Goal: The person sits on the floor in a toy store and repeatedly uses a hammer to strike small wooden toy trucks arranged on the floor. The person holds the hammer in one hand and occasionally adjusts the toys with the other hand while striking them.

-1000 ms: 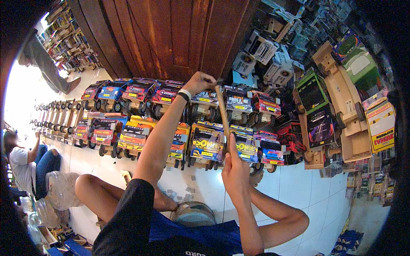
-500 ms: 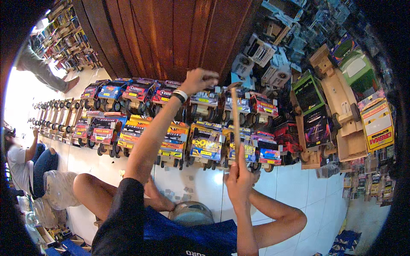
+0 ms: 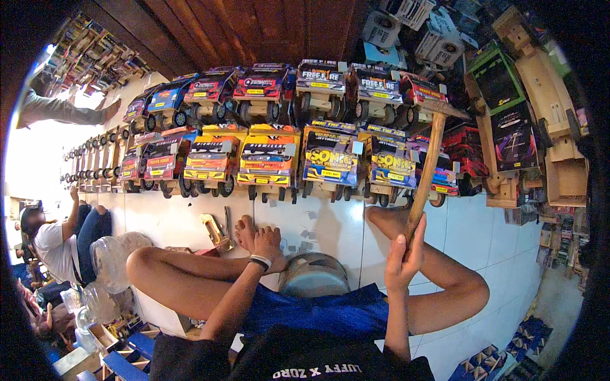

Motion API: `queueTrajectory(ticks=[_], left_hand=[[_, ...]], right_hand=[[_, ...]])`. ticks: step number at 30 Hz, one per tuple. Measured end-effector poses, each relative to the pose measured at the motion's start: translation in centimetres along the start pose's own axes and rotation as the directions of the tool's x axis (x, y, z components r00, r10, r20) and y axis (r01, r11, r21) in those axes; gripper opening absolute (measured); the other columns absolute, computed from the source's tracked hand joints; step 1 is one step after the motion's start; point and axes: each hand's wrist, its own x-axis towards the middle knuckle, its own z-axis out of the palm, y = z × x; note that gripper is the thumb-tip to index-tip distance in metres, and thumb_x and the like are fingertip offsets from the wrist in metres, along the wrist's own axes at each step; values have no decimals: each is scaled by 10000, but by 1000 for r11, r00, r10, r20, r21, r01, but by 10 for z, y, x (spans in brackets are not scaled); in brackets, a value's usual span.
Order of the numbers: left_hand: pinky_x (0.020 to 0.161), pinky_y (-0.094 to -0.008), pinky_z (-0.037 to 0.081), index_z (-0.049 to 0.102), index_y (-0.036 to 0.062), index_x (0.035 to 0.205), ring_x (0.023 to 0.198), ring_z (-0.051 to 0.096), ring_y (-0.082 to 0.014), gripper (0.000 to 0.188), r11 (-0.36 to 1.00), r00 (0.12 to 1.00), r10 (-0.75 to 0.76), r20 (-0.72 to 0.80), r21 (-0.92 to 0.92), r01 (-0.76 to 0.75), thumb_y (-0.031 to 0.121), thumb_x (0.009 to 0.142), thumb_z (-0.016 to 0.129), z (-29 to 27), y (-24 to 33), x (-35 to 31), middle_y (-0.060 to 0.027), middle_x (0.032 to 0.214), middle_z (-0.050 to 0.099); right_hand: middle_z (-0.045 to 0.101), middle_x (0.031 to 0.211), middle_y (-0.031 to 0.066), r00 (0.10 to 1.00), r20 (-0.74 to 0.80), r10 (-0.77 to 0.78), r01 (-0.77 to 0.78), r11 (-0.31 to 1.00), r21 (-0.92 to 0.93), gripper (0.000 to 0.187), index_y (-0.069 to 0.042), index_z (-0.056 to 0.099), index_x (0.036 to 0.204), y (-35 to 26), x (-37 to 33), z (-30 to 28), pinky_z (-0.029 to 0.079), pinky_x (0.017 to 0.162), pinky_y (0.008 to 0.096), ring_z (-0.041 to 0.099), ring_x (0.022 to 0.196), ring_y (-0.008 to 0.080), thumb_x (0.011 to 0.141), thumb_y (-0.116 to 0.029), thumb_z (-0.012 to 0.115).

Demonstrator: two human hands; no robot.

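Observation:
My right hand is closed round the wooden handle of a hammer, held upright with its head in front of the toy trucks at the right. My left hand, with a pale wristband, is down beside my bare foot, its fingers loosely apart and seemingly holding nothing. Beyond both hands stand two rows of colourful wooden toy trucks, among them a yellow and orange truck and a blue and yellow truck. Small grey square pieces lie scattered on the tiles near my left hand.
A round tub stands between my legs. Near my foot lies a yellow tool. Larger wooden trucks and boxes crowd the right side. A person sits at the left beside clear plastic bags.
My left hand has come back from above the rear row of trucks to beside my foot. The hammer has tilted to the right in my right hand. The view has shifted.

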Motion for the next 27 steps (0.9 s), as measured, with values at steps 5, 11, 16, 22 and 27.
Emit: queueTrajectory(ticks=[5,11,16,22,27], left_hand=[[954,-564,489,370,149,1567,1070,644,-417,662,911,978,-201,-56,355,208,257,945,567,69,-8,4,-265,1372,550],[957,-484,552,152,86,1634,1164,647,-443,1053,914,871,-388,301,-1,407,228,824,809,71,8,-5,-365,1429,432],[964,-500,539,141,83,1645,1154,599,-475,1132,930,966,-251,-60,-294,223,160,785,874,77,-5,10,-343,1311,503],[875,-546,536,416,89,1418,1096,606,-521,762,819,928,-351,-127,-522,238,37,781,830,44,-14,44,-282,1213,541],[888,-515,492,483,90,1415,1049,607,-439,718,912,934,-323,-150,-313,265,114,782,822,36,-4,28,-203,1158,597]], right_hand=[[624,1221,218,998,-57,-1,1,1000,8,600,37,336,1598,4,-2,6,465,941,365,616,1067,246,1058,-160,505],[628,939,101,999,-43,-25,26,999,23,594,23,343,1602,3,-1,9,471,683,306,540,700,132,1060,-159,505],[575,725,28,998,-10,62,-61,995,82,582,16,375,1593,-4,-5,6,426,542,282,485,587,97,1051,-141,515],[543,680,25,998,-24,65,-64,997,50,596,7,360,1605,-1,-11,3,412,523,280,484,572,93,1046,-129,514],[517,671,3,994,-41,96,-91,989,114,608,3,346,1611,2,-16,6,387,518,271,462,568,82,1048,-152,515]])
